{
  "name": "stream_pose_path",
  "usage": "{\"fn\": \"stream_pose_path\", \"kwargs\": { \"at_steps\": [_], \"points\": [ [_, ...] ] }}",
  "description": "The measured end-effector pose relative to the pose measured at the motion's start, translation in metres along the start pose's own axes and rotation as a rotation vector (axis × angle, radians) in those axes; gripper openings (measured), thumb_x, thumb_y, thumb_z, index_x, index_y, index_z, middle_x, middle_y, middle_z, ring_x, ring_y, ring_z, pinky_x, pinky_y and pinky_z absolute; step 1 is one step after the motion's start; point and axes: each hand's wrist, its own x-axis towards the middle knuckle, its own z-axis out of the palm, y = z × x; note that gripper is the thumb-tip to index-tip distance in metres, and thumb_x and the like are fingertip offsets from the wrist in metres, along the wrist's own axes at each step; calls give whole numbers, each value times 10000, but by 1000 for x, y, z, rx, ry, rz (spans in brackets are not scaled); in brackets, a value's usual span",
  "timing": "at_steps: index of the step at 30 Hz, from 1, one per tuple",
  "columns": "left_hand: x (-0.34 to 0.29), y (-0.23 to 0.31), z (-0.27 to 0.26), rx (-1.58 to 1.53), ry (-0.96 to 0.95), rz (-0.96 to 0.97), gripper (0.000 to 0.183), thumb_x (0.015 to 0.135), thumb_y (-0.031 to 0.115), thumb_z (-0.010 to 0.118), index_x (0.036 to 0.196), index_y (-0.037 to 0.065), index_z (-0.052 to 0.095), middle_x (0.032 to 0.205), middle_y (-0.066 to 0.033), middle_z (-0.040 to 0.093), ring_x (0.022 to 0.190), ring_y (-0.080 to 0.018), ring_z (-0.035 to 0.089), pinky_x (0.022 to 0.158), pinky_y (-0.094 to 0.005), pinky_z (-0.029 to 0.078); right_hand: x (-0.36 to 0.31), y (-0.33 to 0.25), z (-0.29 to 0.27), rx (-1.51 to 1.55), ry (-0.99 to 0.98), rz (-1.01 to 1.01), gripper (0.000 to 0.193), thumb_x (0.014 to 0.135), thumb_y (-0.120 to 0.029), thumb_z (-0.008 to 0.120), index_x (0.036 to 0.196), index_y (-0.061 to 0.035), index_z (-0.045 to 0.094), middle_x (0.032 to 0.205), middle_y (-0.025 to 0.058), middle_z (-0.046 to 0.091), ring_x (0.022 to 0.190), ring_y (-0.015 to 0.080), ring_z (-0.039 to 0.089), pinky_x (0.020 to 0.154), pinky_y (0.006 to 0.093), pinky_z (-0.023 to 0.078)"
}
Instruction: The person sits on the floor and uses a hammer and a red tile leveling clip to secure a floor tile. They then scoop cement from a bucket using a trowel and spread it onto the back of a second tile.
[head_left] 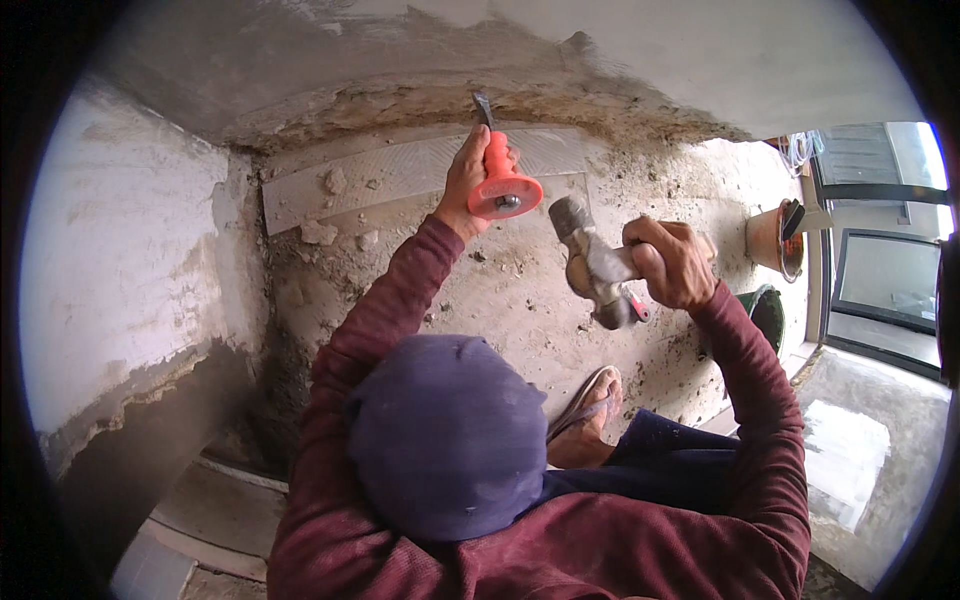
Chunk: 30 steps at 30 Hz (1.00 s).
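Showing work with a chisel [497, 158] at the foot of a wall [640, 45], the view looks down from above: the tool stands near the middle of the upper part, its blade directed at the broken strip [400, 105] where wall and floor meet. The left hand [462, 190] is curled around the red grip, below the guard; whether the tip touches the masonry cannot be told for certain, since it is small and foreshortened. The right hand [680, 262] is closed around the handle of a hammer [600, 265], whose head lies to the right of the guard and apart from it. Judged from its rough, brown face, the strip appears already chipped along much of its visible length, with smooth grey surface remaining above; how much is left to cut cannot be fixed. Loose rubble [336, 180] lies on and around a pale slab [300, 200] below the strip, evidently not yet cleared. Farther right, by the doorway, an orange bucket [763, 240] has a trowel [815, 219] at its mouth; its other contents are unclear. Nearer the right forearm, a green bucket [768, 315] shows only a dark interior.
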Motion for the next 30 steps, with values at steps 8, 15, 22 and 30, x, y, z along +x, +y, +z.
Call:
{"fn": "stream_pose_path", "kwargs": {
  "at_steps": [8,15,22,30],
  "points": [
    [2,7,7,-55,156,-8,384,948,477,614,1037,119,508,888,-35,563,767,-150,586,689,-324,527,7,-6,9,-191,-208,-342,692,775,-734,621,902,-56,562,660,94,545,580,308,611,512,423,485],
    [9,6,6,37,103,27,351,965,479,580,1029,137,529,896,-30,578,774,-149,596,675,-306,524,41,7,23,-412,-127,-103,607,835,-660,620,853,-54,595,644,139,599,554,332,628,494,437,470],
    [11,1,1,-54,72,28,336,962,457,594,1005,126,558,885,-32,585,776,-158,592,690,-312,520,27,-1,24,-100,-140,-627,601,823,-674,626,807,-77,555,687,82,528,568,264,594,514,396,482],
    [16,0,8,-161,274,2,320,948,443,625,995,131,576,885,-37,594,804,-179,602,718,-347,534,31,5,31,-73,-206,-283,586,851,-625,636,860,-43,571,659,122,564,587,349,611,534,442,483]
  ]
}}
